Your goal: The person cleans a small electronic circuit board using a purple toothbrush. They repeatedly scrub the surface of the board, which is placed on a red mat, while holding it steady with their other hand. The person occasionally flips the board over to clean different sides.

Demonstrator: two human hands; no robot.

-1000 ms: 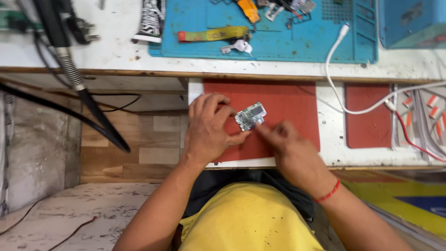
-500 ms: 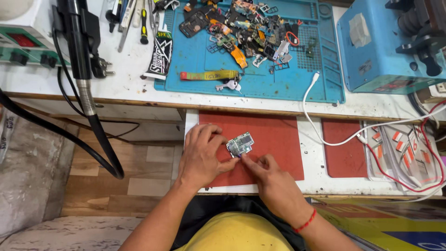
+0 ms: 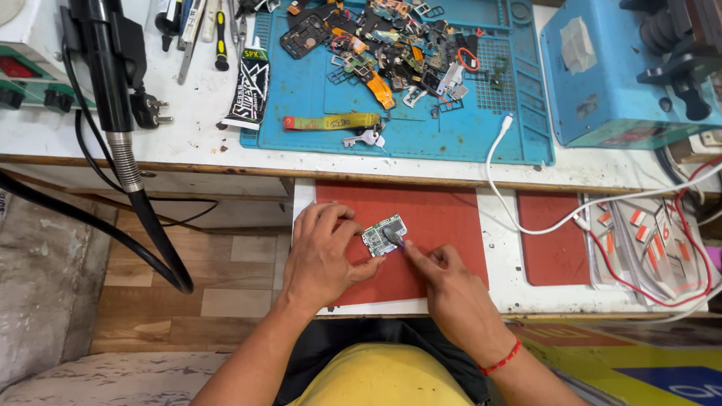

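The left hand [image 3: 320, 256] lies on a red mat [image 3: 436, 225]; its fingers [image 3: 335, 222] and thumb are pinching a small green board [image 3: 383, 234] by its left end, and they keep it flat on the mat. The right hand [image 3: 451, 289] is just beside it; its fingers [image 3: 417, 256] are pressed together around a thin tool [image 3: 395, 239]; the tip of the tool touches the top of the board. A red string [image 3: 500, 357] goes round the right wrist.

The red mat sits on a white pull-out shelf [image 3: 500, 286], lower than the worktop [image 3: 188, 143]; a second red mat [image 3: 553, 237] lies to the right of it; a white cable [image 3: 526, 225] curls between the two mats and runs up to a big blue mat [image 3: 451, 135] on the worktop. On the blue mat there is a heap of small phone parts [image 3: 391, 49]; a yellow strap [image 3: 331, 121] and some keys [image 3: 365, 138] lie near its front edge. A black packet [image 3: 248, 83] lies just left of the blue mat; screwdrivers [image 3: 218, 34] lie above it. A blue box [image 3: 624, 75] stands on the right. On the left, a black tool with a metal neck [image 3: 113, 90] hangs over the edge, and a thick black hose [image 3: 150, 233] loops down from it. Red wires [image 3: 662, 263] and small red and white bits lie at the far right of the shelf. The person wears a yellow shirt [image 3: 376, 380].
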